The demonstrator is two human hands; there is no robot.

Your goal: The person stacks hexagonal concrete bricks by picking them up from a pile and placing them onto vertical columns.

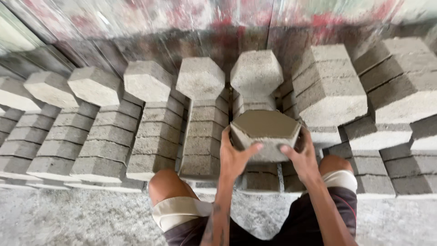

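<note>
Paver [265, 130] — hexagonal, grey — is sitting between my palms above the short stack [259, 177] in front of my knees. Left hand [234, 157] and right hand [300, 157] are clamping its sides; I'm judging it best kept level, edges square with the neighbouring rows [205, 132].

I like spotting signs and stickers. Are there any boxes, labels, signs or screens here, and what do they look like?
None: no box, label, sign or screen shows.
Block: grey, six-sided, held by the left hand and right hand.
Stacks of blocks: grey rows standing on edge.
Wall: behind them, grey with blotchy red and white patches.
</note>
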